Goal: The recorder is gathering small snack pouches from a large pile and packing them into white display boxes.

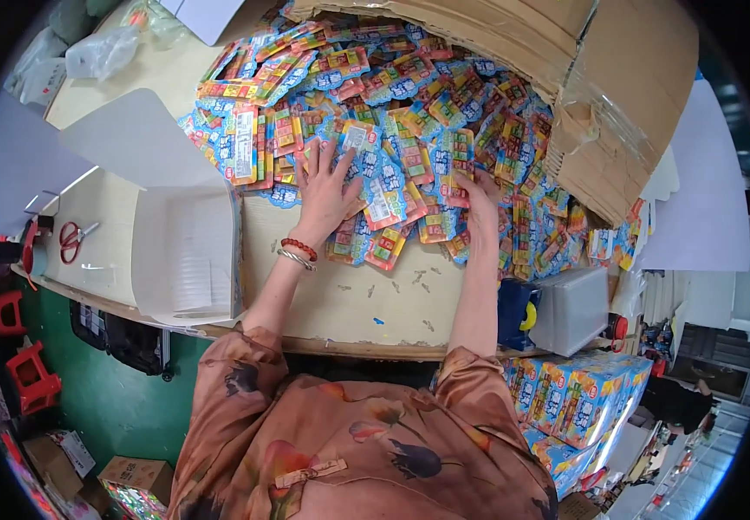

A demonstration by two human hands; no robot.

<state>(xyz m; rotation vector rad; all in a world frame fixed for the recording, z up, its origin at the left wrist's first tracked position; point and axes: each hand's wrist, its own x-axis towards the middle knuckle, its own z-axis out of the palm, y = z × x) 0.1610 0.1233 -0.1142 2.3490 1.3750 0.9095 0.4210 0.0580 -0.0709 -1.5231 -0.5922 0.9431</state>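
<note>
A big heap of colourful blister packs [409,152] in blue, orange and red spreads over the cream table. My left hand [327,192] lies on the heap with its fingers spread, touching the packs under it; a red beaded bracelet and a silvery one circle that wrist. At the heap's right side, my right hand [482,201] has its thumb and fingers closed at the edge of an upright blister pack [454,158]. Part of its fingers is hidden by the wrist and the packs. To the left of my left forearm stands an open white display box [186,251].
A large torn cardboard carton [600,104] leans over the heap's far right. Red-handled scissors [71,240] lie at the left. A blue tape dispenser [519,314] and a clear plastic box [571,310] sit at the front right edge, above stacked printed boxes [565,394]. Red stools [33,379] stand below left.
</note>
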